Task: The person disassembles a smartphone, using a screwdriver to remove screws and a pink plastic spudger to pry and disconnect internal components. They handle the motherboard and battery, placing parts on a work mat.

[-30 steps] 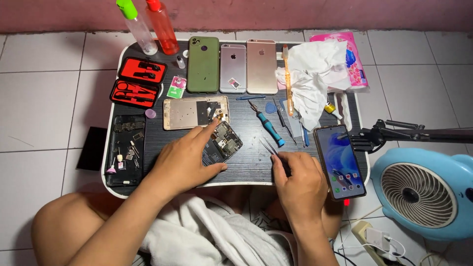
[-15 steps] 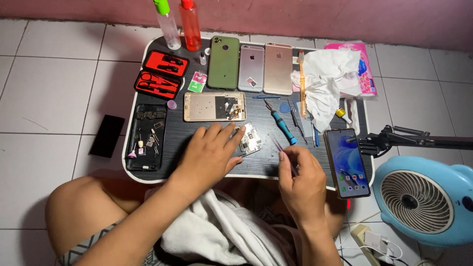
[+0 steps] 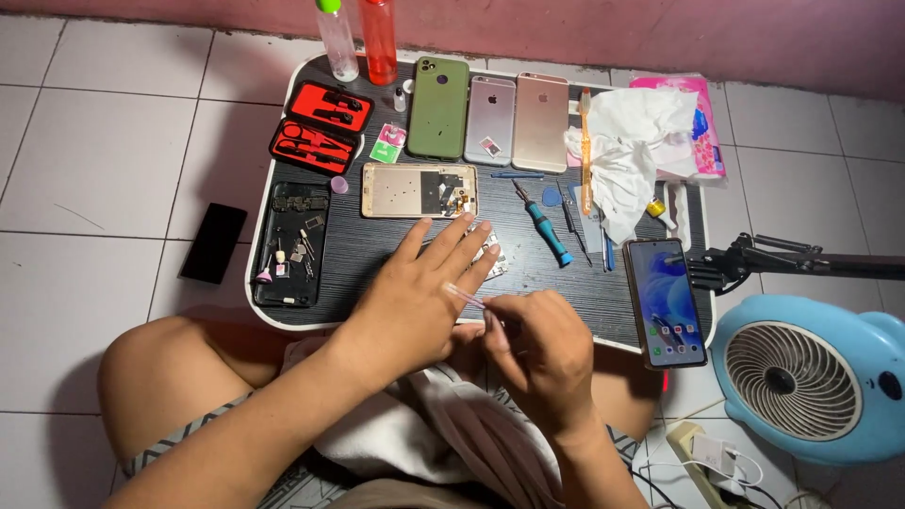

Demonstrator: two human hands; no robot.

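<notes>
Soft even light, perhaps slight blur

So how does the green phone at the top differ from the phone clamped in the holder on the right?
The green phone lies back up, showing its green rear and camera; the clamped phone lies screen up. The green phone shows no screen, while the clamped phone's display is lit with a blue picture and icons. The green phone rests free in a row beside two other phones; the clamped phone is gripped at its edge by a black holder arm. Both lie flat on the black lap table.
</notes>
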